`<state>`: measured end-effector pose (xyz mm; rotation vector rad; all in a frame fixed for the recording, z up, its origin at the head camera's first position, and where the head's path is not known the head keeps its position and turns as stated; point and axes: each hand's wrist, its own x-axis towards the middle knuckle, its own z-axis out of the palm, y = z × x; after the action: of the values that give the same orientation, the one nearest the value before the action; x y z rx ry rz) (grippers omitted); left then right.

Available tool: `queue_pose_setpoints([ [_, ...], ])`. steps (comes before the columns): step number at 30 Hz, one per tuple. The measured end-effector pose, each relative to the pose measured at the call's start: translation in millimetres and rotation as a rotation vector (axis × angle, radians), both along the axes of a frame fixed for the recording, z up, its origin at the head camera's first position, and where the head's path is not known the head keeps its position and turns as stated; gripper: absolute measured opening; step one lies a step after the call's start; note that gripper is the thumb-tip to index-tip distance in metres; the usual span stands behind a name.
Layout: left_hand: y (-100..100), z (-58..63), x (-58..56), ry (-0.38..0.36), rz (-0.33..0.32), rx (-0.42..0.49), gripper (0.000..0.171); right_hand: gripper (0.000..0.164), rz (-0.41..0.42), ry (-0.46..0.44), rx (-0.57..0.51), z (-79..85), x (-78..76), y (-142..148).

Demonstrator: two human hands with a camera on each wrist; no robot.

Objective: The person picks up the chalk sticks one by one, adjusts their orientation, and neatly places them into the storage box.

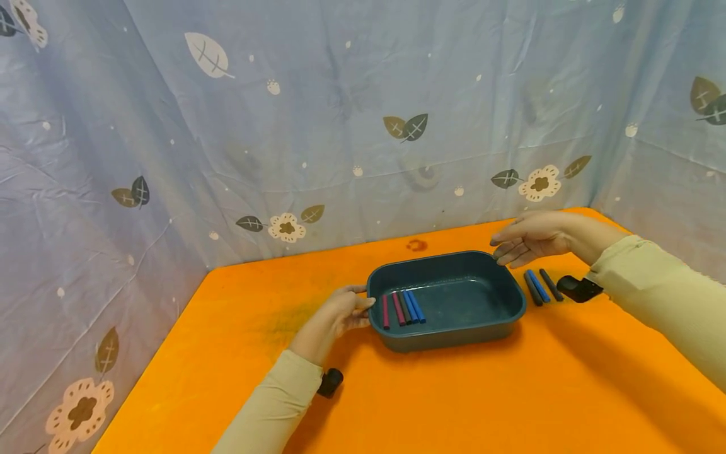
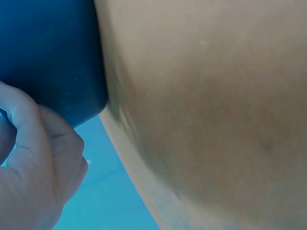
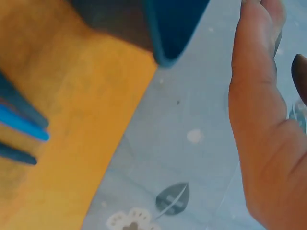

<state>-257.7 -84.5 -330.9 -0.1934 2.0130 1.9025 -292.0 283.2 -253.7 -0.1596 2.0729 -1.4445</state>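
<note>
A dark blue-grey rectangular tray (image 1: 454, 340) with rounded corners sits in the middle of the head view. At its left end my left hand (image 1: 343, 310) grips the rim, thumb on top and the other fingers outside, against the wall. Inside the tray's left part lie maroon sticks (image 1: 399, 309), a dark stick (image 1: 406, 310) and blue sticks (image 1: 418, 306), like crayons. My right hand (image 1: 530, 239) hovers at the far right corner with its fingers extended, holding nothing. In the right wrist view that hand (image 3: 261, 115) is apart from the tray corner (image 3: 165, 55).
Just right of the tray, a blue stick (image 1: 538, 285) lies between two dark sticks (image 1: 551, 284) on the orange tabletop (image 1: 431, 403). A patterned blue-grey curtain (image 1: 340, 157) hangs behind the table and along both sides. Black wrist cameras (image 1: 577, 288) are strapped to both sleeves.
</note>
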Motion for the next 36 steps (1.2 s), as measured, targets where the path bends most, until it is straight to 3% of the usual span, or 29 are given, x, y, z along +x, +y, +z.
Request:
queue_pose_setpoints([
  [11,0,0.0,-0.6,-0.002,0.008,-0.002,0.050,0.036,-0.043,-0.020,-0.039,-6.5,4.4,46],
  [15,1,0.4,-0.5,-0.003,0.008,-0.005,0.050,0.024,-0.031,-0.046,-0.084,-11.6,3.3,62],
  [19,1,1.2,-0.4,-0.007,0.010,-0.009,0.051,0.024,-0.015,-0.066,-0.106,-17.4,2.8,73],
  [36,4,0.9,1.2,-0.007,0.013,-0.005,0.051,0.023,-0.075,-0.095,-0.017,-54.2,8.4,99],
])
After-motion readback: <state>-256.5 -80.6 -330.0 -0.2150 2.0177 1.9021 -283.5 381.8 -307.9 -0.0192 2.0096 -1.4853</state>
